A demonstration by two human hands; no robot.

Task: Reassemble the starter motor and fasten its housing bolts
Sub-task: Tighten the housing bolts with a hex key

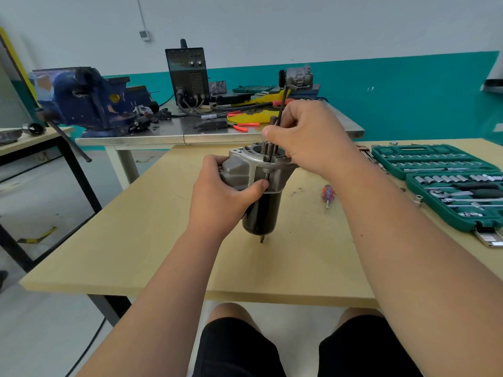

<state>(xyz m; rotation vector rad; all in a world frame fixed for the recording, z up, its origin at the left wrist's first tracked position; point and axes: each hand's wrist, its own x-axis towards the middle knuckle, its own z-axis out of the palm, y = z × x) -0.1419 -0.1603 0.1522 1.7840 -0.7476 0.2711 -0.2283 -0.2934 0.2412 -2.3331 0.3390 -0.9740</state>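
Observation:
The starter motor (262, 210) stands upright on the wooden table (136, 240), black cylindrical body below and grey aluminium housing (239, 170) on top. My left hand (220, 194) grips the housing from the left, thumb across its front. My right hand (307, 137) pinches a long thin housing bolt (281, 104) that runs down into the housing's edge. A bolt tip (261, 238) sticks out under the black body. The fingers of my right hand hide the top of the housing on its right side.
A red-handled screwdriver (328, 194) lies right of the motor. Two open green socket-set cases (446, 183) fill the table's right side. Behind is a metal bench (163, 134) with a blue vise (81, 102), a black welder (187, 74) and pliers.

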